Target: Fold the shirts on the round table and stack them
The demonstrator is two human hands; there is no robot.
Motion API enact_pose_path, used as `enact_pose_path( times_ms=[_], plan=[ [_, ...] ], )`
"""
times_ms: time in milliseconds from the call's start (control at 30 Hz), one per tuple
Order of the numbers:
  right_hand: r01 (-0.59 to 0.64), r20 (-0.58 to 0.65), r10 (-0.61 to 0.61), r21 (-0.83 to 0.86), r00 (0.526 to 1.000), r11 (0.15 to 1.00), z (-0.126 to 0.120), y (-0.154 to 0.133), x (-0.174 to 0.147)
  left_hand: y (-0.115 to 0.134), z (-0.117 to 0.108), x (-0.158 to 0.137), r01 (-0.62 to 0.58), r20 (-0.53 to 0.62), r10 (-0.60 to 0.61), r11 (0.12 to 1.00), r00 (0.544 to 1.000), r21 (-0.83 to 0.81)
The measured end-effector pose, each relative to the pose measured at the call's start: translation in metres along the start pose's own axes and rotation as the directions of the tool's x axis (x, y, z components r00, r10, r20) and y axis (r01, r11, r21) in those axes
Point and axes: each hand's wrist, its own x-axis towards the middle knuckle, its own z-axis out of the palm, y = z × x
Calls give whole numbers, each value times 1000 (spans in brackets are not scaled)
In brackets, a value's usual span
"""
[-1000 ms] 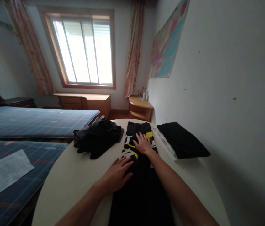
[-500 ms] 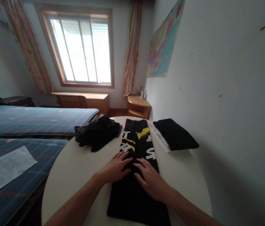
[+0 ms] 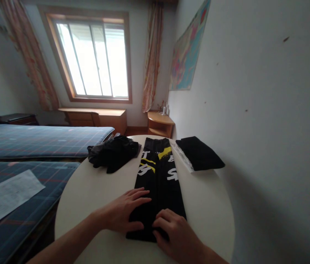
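Black trousers (image 3: 156,190) lie lengthwise across the round white table (image 3: 99,194), with white lettering and yellow marks near their far end. My left hand (image 3: 126,209) rests over the left side of their lower part, fingers stretched and spread, thumb apart. Close by, my right hand (image 3: 178,234) is at the near end of the cloth. Its fingers are bent, and the thumb curls in toward the fingertips with black fabric at them. This hand hides the right-hand part of the hem.
A crumpled black garment (image 3: 115,152) lies at the table's far left. On the right, a folded black cloth (image 3: 200,153) sits on something white. Beds with plaid mattresses (image 3: 44,141) are at left, one bearing a paper sheet (image 3: 8,198). A white wall (image 3: 270,154) runs along the right.
Both hands have moved down the trousers toward the near hem. My right hand's fingers have gone from spread to curled. The view has shifted slightly.
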Motion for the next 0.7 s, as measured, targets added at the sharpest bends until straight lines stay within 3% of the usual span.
enact_pose_path(
  times_ms=[133,233,467,700],
  plan=[
    [76,70,-75,-18,995,997,-12,0,-11,16,0,-19,-109,55,108,994,993,22],
    [43,93,-35,-88,995,995,-19,3,-24,22,8,-30,-121,11,121,986,993,112],
    [75,25,-71,-244,997,967,-13,9,-40,19,28,-30,-169,-52,209,894,977,416],
    [-45,-126,-2,-374,992,926,14,9,-32,16,24,-14,18,-198,6,993,980,118]
  ],
)
